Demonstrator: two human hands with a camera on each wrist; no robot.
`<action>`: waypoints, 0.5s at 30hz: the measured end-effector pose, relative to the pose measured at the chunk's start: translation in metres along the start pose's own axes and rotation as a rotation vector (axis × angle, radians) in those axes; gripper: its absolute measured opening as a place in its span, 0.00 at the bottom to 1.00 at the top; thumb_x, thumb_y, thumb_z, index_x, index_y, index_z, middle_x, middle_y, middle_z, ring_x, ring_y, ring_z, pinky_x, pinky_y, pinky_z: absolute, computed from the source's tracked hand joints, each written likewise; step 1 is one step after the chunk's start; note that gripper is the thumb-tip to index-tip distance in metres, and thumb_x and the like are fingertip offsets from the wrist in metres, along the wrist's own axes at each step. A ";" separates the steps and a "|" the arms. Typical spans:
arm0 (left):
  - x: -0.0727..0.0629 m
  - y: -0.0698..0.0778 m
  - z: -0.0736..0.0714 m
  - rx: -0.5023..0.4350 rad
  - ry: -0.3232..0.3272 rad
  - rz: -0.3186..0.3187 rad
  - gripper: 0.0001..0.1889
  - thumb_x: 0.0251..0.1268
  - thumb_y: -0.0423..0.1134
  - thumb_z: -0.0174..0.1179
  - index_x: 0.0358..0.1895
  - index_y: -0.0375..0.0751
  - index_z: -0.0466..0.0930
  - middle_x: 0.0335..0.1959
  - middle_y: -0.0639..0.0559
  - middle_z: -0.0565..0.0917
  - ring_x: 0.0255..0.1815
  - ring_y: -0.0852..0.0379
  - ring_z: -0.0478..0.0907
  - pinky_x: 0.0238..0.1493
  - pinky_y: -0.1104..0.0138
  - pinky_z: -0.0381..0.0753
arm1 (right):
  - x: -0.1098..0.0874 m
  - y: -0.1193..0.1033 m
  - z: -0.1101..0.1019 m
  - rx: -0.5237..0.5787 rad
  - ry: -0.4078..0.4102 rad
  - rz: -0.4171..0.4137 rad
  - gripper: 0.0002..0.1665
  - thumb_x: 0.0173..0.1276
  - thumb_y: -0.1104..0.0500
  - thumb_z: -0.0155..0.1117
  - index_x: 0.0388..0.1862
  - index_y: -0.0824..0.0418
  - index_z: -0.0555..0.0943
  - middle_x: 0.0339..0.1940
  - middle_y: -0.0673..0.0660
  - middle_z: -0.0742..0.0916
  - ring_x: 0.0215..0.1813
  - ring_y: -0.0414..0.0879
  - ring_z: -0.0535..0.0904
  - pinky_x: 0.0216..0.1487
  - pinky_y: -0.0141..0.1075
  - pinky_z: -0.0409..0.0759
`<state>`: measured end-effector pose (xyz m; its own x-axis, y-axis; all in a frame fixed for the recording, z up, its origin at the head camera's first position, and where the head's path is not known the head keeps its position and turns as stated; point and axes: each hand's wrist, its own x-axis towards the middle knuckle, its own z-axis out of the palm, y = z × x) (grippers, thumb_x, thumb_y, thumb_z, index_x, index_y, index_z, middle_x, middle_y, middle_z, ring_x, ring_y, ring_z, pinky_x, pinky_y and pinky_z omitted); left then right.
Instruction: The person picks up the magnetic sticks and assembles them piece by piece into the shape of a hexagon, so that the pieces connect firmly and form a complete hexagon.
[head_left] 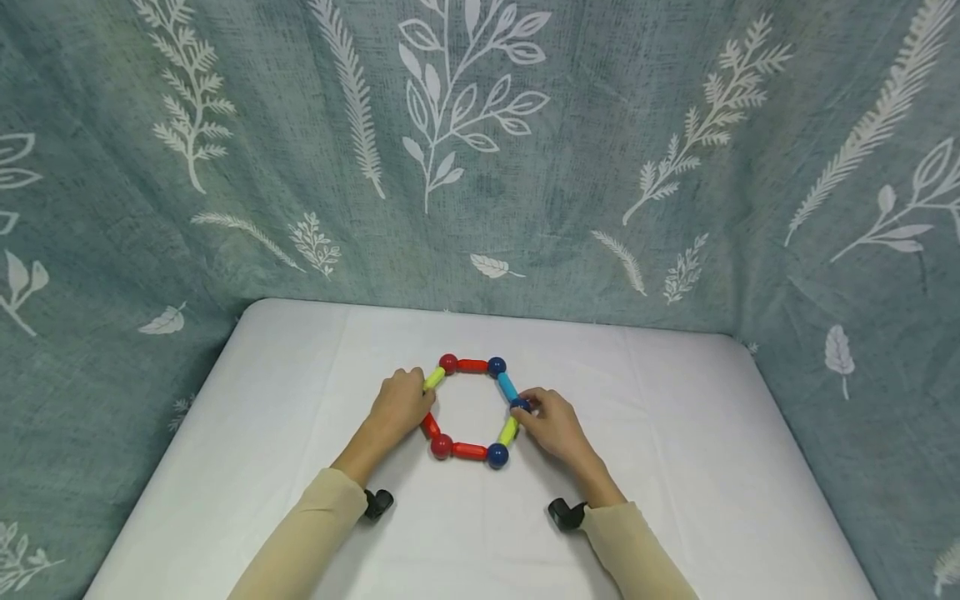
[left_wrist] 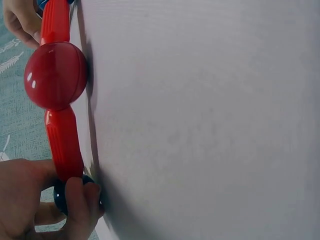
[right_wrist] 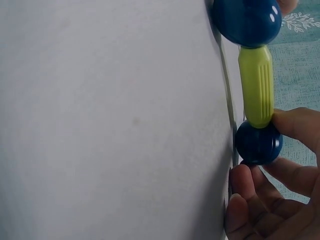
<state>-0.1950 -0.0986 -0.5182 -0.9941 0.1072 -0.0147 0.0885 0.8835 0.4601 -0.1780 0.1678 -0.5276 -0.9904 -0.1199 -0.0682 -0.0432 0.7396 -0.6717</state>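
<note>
A six-sided ring of plastic rods and balls lies on the table between my hands. My left hand (head_left: 401, 402) grips its left corner, where the left wrist view shows a dark blue ball (left_wrist: 60, 197) partly behind the fingers. A red rod (left_wrist: 65, 145) runs from there to a red ball (left_wrist: 56, 75). At the right corner, my right hand (head_left: 553, 423) pinches another blue ball (right_wrist: 259, 143) between thumb and fingers. A yellow-green rod (right_wrist: 257, 85) joins it to the near blue ball (head_left: 497, 455); a light blue rod (head_left: 507, 387) leads to the far one (head_left: 497, 367).
The ring's far side has a red rod (head_left: 472, 365) and a red ball (head_left: 447, 363); its near side has another red rod (head_left: 470, 452). A white cloth covers the table (head_left: 712, 467). Behind it hangs a green leaf-patterned curtain (head_left: 555, 233).
</note>
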 end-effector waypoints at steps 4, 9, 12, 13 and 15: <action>0.000 0.000 -0.002 -0.023 -0.014 -0.029 0.11 0.66 0.38 0.64 0.41 0.30 0.79 0.25 0.46 0.73 0.22 0.52 0.72 0.22 0.66 0.71 | 0.000 -0.001 0.000 0.005 -0.005 -0.004 0.22 0.67 0.53 0.70 0.56 0.62 0.82 0.39 0.55 0.81 0.38 0.48 0.73 0.36 0.39 0.73; 0.000 -0.002 -0.002 -0.028 -0.020 -0.020 0.12 0.66 0.40 0.66 0.38 0.33 0.80 0.24 0.47 0.73 0.22 0.53 0.72 0.22 0.67 0.71 | 0.001 0.001 0.001 0.008 0.003 -0.010 0.21 0.67 0.53 0.71 0.55 0.61 0.83 0.40 0.55 0.81 0.38 0.48 0.73 0.36 0.39 0.72; -0.001 -0.003 -0.002 -0.036 -0.017 -0.011 0.13 0.65 0.43 0.67 0.37 0.34 0.79 0.24 0.47 0.73 0.22 0.53 0.72 0.22 0.66 0.70 | 0.002 0.002 0.001 0.010 0.010 -0.012 0.20 0.67 0.53 0.71 0.55 0.60 0.83 0.40 0.55 0.81 0.38 0.48 0.72 0.36 0.39 0.72; -0.002 -0.004 -0.002 -0.045 -0.022 -0.013 0.15 0.65 0.44 0.68 0.37 0.33 0.80 0.24 0.47 0.74 0.23 0.53 0.72 0.22 0.66 0.70 | 0.002 0.002 0.001 0.012 0.009 -0.009 0.20 0.68 0.53 0.70 0.55 0.60 0.83 0.40 0.55 0.81 0.38 0.48 0.72 0.36 0.39 0.72; -0.004 -0.005 -0.003 -0.059 -0.040 -0.020 0.18 0.63 0.47 0.69 0.39 0.33 0.81 0.25 0.47 0.75 0.24 0.53 0.73 0.23 0.66 0.71 | 0.002 0.003 0.001 0.008 0.006 -0.001 0.21 0.68 0.53 0.70 0.56 0.60 0.82 0.40 0.55 0.81 0.38 0.48 0.72 0.36 0.39 0.72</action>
<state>-0.1920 -0.1045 -0.5179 -0.9922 0.1093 -0.0592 0.0640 0.8575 0.5105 -0.1801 0.1689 -0.5306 -0.9912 -0.1163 -0.0631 -0.0430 0.7340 -0.6778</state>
